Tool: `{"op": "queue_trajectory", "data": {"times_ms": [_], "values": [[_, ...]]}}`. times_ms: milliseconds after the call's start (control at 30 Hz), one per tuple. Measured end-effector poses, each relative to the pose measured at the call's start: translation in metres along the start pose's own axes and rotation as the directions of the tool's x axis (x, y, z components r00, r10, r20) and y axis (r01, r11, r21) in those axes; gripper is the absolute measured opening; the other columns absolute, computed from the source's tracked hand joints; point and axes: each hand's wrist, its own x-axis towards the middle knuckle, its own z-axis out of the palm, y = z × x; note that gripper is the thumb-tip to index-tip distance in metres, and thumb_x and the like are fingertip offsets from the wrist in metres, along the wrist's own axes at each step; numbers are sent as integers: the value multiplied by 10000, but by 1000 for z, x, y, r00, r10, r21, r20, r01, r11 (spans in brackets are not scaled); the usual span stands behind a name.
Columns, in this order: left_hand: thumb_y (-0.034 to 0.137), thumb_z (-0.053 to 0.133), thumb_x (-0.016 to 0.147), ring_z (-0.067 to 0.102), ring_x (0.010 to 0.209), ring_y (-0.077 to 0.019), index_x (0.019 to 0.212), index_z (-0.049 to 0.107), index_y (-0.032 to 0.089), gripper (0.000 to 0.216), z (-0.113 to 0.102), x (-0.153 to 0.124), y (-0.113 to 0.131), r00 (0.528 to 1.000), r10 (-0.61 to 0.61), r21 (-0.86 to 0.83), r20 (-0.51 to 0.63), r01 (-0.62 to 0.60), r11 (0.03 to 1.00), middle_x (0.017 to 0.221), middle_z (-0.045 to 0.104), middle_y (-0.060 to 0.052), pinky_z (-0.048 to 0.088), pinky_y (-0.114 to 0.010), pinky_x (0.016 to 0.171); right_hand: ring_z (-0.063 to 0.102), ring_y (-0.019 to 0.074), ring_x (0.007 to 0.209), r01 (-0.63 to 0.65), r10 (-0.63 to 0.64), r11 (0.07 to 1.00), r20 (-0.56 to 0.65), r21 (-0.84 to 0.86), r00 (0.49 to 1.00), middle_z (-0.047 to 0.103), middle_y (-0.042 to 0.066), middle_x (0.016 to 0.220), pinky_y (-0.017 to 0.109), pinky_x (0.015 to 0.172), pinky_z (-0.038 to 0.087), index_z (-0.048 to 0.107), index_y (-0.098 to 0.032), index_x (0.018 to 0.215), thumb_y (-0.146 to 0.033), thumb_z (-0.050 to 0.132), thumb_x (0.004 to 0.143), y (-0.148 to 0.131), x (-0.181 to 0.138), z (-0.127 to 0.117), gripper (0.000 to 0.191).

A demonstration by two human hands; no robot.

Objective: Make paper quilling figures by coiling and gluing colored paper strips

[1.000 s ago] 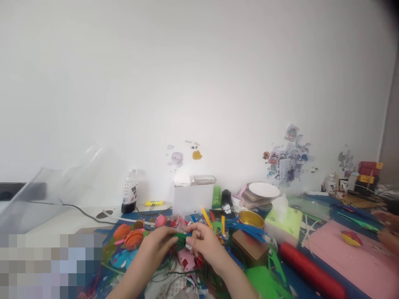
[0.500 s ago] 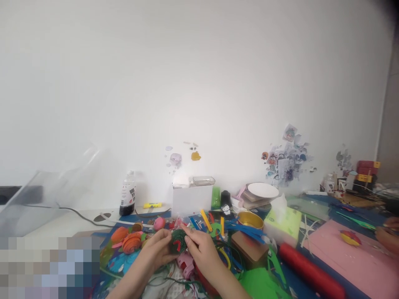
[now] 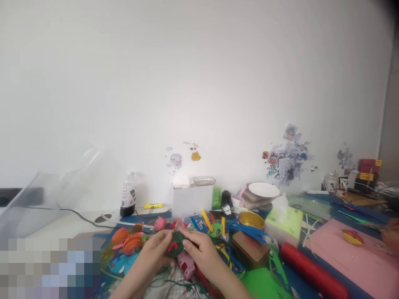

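Note:
Between my two hands is a dark green, round, ball-like craft piece (image 3: pixel 178 241) with a coiled-looking surface and a small red curved mark on its front. My left hand (image 3: pixel 156 249) grips it from the left, thumb and fingers closed against its edge. From the right, my right hand (image 3: pixel 201 249) presses fingers and thumb on its upper side. Just below them lies a pink plastic object (image 3: pixel 186 265), partly covered by my right hand. Green cord (image 3: pixel 168 281) trails across the white stuff under my wrists.
Orange coiled craft pieces (image 3: pixel 132 244) lie left, near a dark-drink bottle (image 3: pixel 128 195). A white box (image 3: pixel 192 199) stands behind. Rightward are a gold tin (image 3: pixel 251 219), brown box (image 3: pixel 249 249), tissue pack (image 3: pixel 285 220), red roll (image 3: pixel 313 270) and pink sheet (image 3: pixel 339 249). Another person's hand (image 3: pixel 391 236) shows far right.
The green piece has turned and tipped slightly down and left, so its red mark sits further left. My right fingers have shifted a little over its top.

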Motion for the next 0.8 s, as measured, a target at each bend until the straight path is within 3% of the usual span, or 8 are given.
{"op": "queue_trajectory", "data": {"times_ms": [167, 267, 333, 433, 533, 667, 800], "values": [[510, 614, 644, 489, 500, -91, 791, 519, 201, 355, 6, -4, 1, 997, 44, -30, -67, -46, 998, 603, 510, 53, 394, -210, 477, 513, 216, 1101, 23, -24, 997, -6, -67, 1000, 543, 56, 1229, 364, 942, 383, 439, -261, 1272, -207, 635, 739, 6, -1, 3, 570], [460, 566, 697, 535, 581, -120, 788, 532, 210, 267, 1, -6, 7, 989, 125, 200, -74, -108, 974, 660, 548, 38, 418, -219, 530, 522, 207, 1092, 68, -64, 994, 48, -86, 997, 564, 34, 1205, 348, 942, 383, 452, -290, 1260, -179, 621, 754, 5, -1, 0, 545], [442, 573, 684, 571, 656, -154, 729, 559, 202, 245, -2, -6, 12, 981, 195, 413, -23, -168, 895, 679, 583, 19, 436, -224, 568, 549, 208, 1054, 78, -66, 993, 123, -93, 990, 586, 22, 1176, 339, 920, 404, 456, -310, 1253, -197, 618, 763, 3, -1, -2, 528], [476, 579, 656, 546, 471, -145, 716, 575, 187, 295, -5, -5, 14, 988, 154, 565, 25, -141, 813, 583, 588, 20, 408, -227, 450, 563, 223, 1033, 59, -38, 991, 174, -121, 984, 593, 30, 1169, 340, 909, 415, 457, -301, 1255, -210, 648, 737, 4, -1, -2, 559], [547, 547, 654, 404, 278, -94, 773, 549, 178, 388, -5, -1, 7, 993, 116, 502, -31, -85, 861, 436, 502, 69, 297, -211, 323, 516, 227, 1100, 43, -29, 989, 102, -140, 994, 545, 47, 1231, 357, 943, 387, 428, -276, 1279, -175, 649, 725, 8, -2, 2, 605], [634, 505, 645, 433, 304, -103, 792, 475, 199, 460, -3, 4, -4, 996, 77, 268, -52, -60, 962, 394, 461, 93, 323, -204, 331, 515, 225, 1077, 68, -67, 972, 15, -226, 998, 569, 53, 1193, 371, 932, 390, 439, -263, 1275, -139, 612, 739, 7, -2, 5, 578], [643, 507, 647, 389, 299, -80, 802, 432, 218, 458, -2, 5, -9, 975, 131, 138, -180, -107, 985, 407, 364, 132, 304, -194, 330, 553, 241, 955, 79, -93, 945, -31, -317, 995, 616, 63, 1093, 368, 841, 438, 415, -264, 1294, -179, 645, 710, 1, -4, 10, 633]]}}
